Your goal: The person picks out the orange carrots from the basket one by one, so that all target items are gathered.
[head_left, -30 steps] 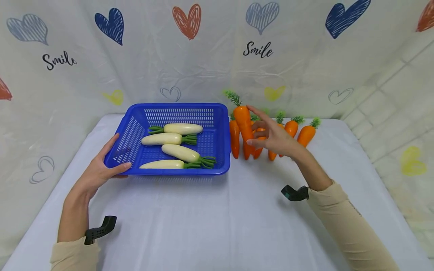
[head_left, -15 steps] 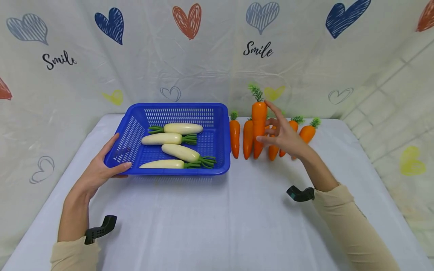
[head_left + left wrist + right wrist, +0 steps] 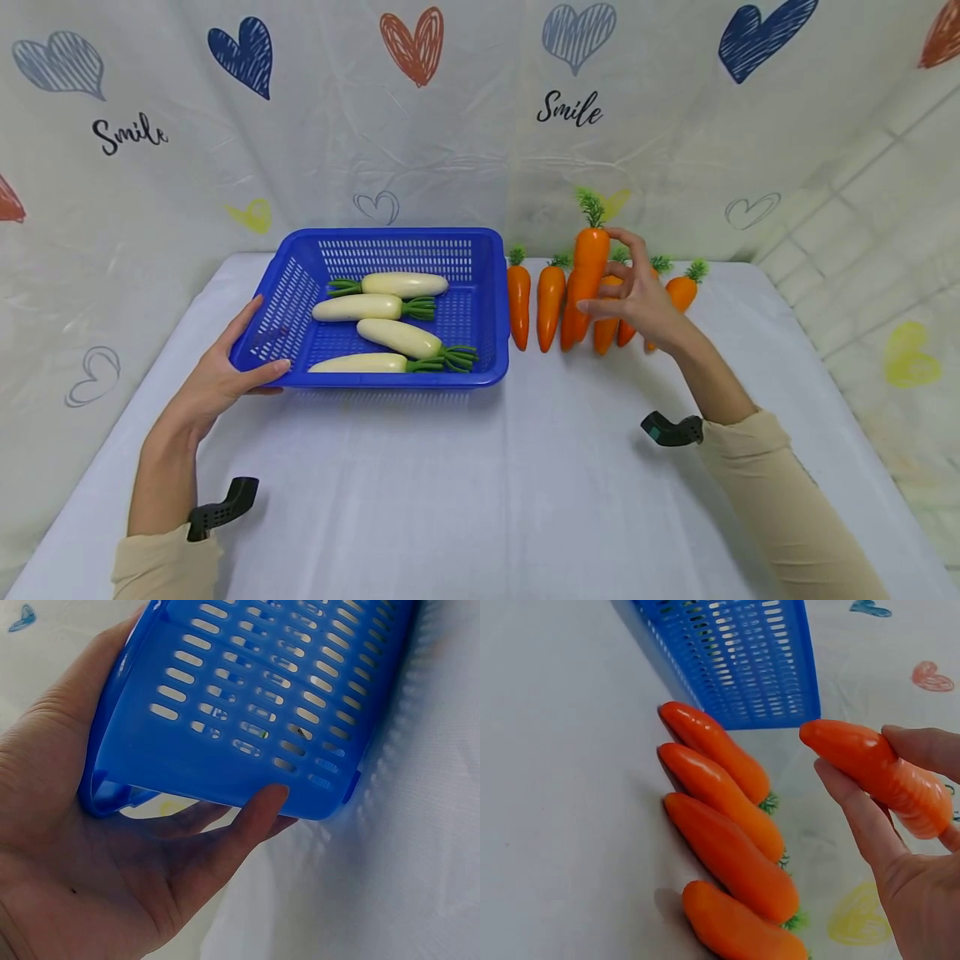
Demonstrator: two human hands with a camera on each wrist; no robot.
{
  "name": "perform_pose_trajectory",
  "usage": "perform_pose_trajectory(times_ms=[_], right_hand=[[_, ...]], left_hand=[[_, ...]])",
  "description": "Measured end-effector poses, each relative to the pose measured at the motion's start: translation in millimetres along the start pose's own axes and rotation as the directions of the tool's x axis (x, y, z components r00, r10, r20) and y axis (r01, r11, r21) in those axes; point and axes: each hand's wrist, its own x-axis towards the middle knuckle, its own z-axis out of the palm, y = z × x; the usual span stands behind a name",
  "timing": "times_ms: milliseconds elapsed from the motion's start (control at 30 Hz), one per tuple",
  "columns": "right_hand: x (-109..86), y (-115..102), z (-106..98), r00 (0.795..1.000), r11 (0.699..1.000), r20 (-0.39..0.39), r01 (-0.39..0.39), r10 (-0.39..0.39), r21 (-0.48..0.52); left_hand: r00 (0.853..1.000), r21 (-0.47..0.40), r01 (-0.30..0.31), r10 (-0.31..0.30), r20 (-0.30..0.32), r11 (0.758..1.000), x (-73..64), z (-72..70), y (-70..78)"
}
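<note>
A blue plastic basket (image 3: 408, 381) with slotted walls stands left of centre, with several white radishes (image 3: 356, 308) lying inside. My left hand (image 3: 221, 367) grips its front left corner. In the left wrist view, the thumb (image 3: 262, 806) lies against the slotted wall and other fingers are partly hidden behind it. Between thumb and fingers, my right hand (image 3: 633, 292) holds a carrot (image 3: 592, 250), leafy top up, over the row of carrots. In the right wrist view this carrot (image 3: 847, 748) is raised apart from those on the table.
Several orange carrots (image 3: 551, 296) with green tops lie side by side right of the basket, the nearest one (image 3: 518, 304) close to its wall. A white cloth (image 3: 420, 492) covers the table. Behind hangs a white curtain (image 3: 480, 142) printed with hearts.
My right hand has carried the carrot rightward along the row, away from the basket, uncovering the carrots on the left. The left hand and basket have stayed in place.
</note>
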Motion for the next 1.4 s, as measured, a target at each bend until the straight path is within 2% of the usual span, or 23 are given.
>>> perform_pose_trajectory(times_ms=[133, 533, 867, 1000, 1200, 1400], right_hand=[[-1.3, 3.9, -6.6, 0.999, 1.000, -0.040, 0.011, -0.010, 0.026], [-9.4, 13.6, -19.9, 0.989, 1.000, -0.148, -0.019, 0.015, -0.024], [-17.4, 17.5, -31.9, 0.973, 0.998, -0.223, -0.053, 0.055, 0.014], [-23.0, 18.5, -40.0, 0.967, 0.997, -0.242, -0.076, 0.074, -0.001], [-29.0, 23.2, -51.0, 0.962, 0.999, -0.267, -0.054, 0.052, -0.002], [-34.4, 26.7, -59.3, 0.951, 0.997, -0.298, -0.081, 0.083, 0.018]], left_hand=[[1.000, 0.002, -0.002, 0.002, -0.001, 1.000, 1.4, 0.0, -0.9], [1.000, 0.017, 0.009, -0.009, 0.001, 1.000, 3.6, -0.1, -5.0], [1.000, 0.032, 0.006, -0.007, 0.014, 0.999, 2.2, -1.5, -5.2], [1.000, 0.021, 0.002, -0.003, 0.016, 1.000, 4.0, 0.3, -5.2], [1.000, 0.022, 0.004, -0.004, 0.016, 1.000, 4.0, 0.7, -4.6], [1.000, 0.042, -0.002, 0.001, 0.021, 0.999, 2.4, -1.9, -5.9]])
